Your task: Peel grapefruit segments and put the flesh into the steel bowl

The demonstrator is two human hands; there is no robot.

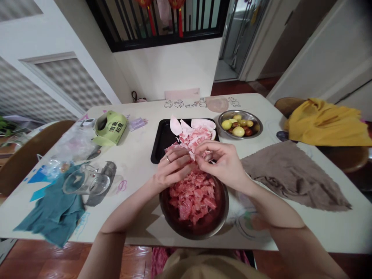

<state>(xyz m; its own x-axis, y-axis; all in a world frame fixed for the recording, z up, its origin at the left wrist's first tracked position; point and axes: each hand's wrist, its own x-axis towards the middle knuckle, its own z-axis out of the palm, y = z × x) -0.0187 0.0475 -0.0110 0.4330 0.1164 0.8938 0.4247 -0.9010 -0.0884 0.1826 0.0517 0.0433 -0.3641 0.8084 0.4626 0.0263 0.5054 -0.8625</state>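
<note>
Pomelo segment (194, 154) sat pinched between your two hands, just above the far rim of the steel bowl (174, 221) of pink flesh and in front of the black tray (160, 144) of peelings. From the left, a teal cloth (58, 213) and a glass jug (87, 180) lay well apart. Your left hand (174, 167) curled its fingers round the segment's left side, and your right hand (224, 162) nipped its skin between thumb and forefinger. A brown cloth (290, 174) lay just beside that wrist, with nothing in the way.

Green tissue pack (111, 127) on bench (136, 162): four dark Chinese characters in two rows, too blurred to read with certainty; small line-drawn cartoon figures (186, 104) printed along bench's far edge.
</note>
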